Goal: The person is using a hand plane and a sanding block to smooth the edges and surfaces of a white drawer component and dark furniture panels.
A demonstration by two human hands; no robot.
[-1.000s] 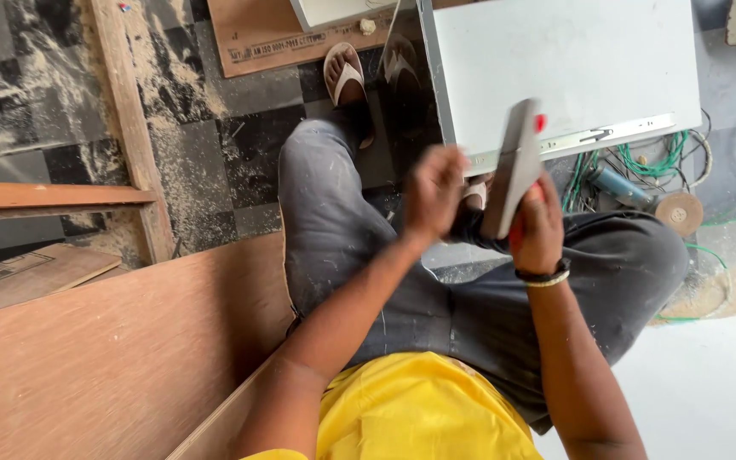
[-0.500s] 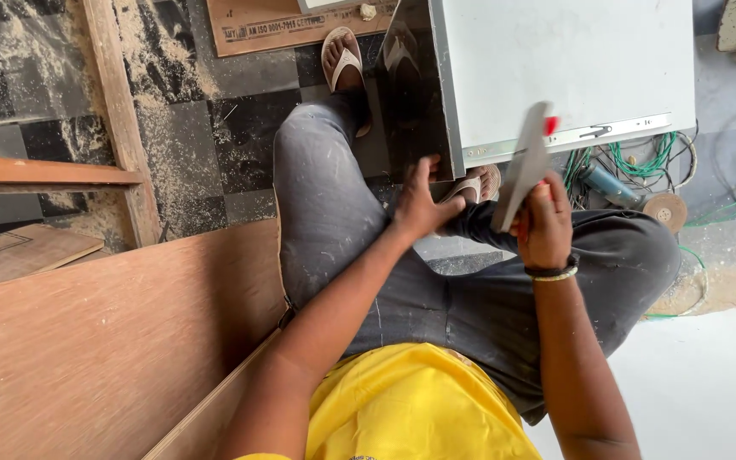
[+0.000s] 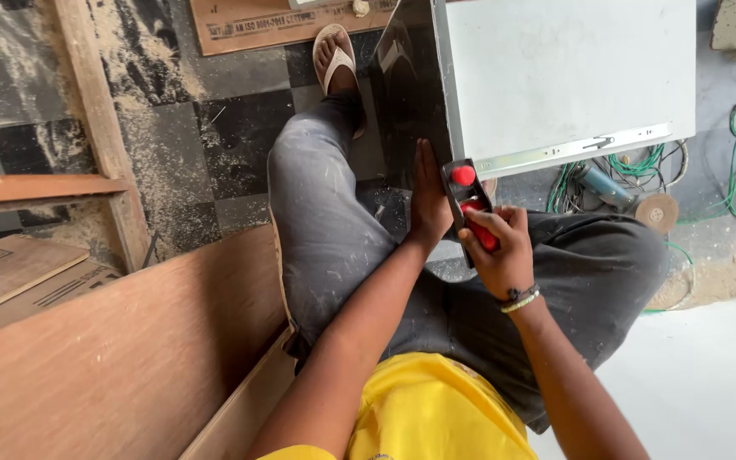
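Yellow shirt [image 3: 436, 409], dusty grey trousers [image 3: 334, 230], beaded wristbands [image 3: 519, 298], a pale sandal [image 3: 336, 53].

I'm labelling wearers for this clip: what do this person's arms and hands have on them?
Both forearms are bare, no gloves or long sleeves. The right hand has a dark band and a pale beaded bracelet at its wrist. The left hand wears nothing visible.

The left hand [image 3: 429, 198] is held flat, fingers straight and pressed together, at the end of an outstretched forearm. The right hand [image 3: 502, 247] is curled into a closed grip, wrist bent slightly, banded with bracelets.
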